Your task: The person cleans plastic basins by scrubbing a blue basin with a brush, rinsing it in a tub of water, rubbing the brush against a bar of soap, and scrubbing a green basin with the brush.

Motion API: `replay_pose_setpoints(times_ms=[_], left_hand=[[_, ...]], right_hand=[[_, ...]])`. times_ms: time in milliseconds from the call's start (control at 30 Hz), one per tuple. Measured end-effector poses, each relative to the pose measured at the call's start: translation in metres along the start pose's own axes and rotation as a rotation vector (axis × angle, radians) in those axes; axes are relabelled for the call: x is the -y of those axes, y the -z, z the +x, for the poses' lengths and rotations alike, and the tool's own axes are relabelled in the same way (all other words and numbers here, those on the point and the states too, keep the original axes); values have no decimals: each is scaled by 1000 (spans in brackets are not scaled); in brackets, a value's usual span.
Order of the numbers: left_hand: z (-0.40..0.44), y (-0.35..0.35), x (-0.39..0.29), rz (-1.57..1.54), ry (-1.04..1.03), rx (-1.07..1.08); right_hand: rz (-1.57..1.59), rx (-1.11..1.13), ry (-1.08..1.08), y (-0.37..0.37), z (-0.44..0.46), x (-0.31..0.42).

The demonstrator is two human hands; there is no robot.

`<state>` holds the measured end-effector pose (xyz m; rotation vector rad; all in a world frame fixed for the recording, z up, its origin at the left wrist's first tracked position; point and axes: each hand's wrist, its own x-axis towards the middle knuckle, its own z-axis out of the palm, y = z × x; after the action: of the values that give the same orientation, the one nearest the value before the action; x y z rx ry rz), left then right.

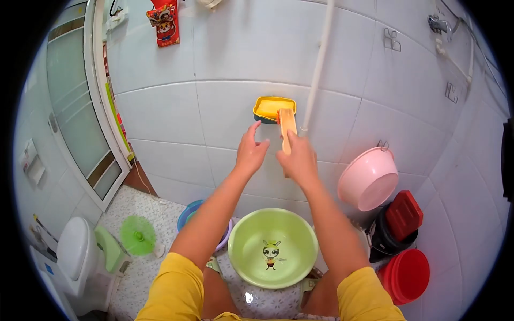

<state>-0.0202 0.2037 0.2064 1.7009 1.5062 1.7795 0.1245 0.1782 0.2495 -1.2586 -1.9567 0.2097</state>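
Note:
My right hand [300,160] grips the narrow handle of a wooden brush [288,122], its broad end raised against the front of a yellow soap dish [274,102]. The dish is fixed to the tiled wall and has a dark green lower part. My left hand [251,150] is empty with fingers apart, its index fingertip just below the dish's left side. Beneath both forearms, a light green basin [235,246] rests low between my knees, a cartoon rabbit figure printed on its bottom.
A pink basin [364,179] hangs on the wall at right, above a black bucket [383,235] with a red lid-like piece and a red bucket [407,275]. A white pipe [319,64] runs down the wall. At left are a toilet [73,246] and a glass door [72,80].

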Motion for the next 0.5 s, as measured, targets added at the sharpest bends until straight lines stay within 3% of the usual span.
replay_pose_setpoints(times_ms=[233,333,500], left_hand=[[56,-19,14,391,81,-110],[67,-22,23,281,148,-2],[73,-27,31,182,101,-39]], right_hand=[[-236,84,-91,11,38,26],[-272,68,-82,6,39,29],[-217,46,-43,-5,41,30]])
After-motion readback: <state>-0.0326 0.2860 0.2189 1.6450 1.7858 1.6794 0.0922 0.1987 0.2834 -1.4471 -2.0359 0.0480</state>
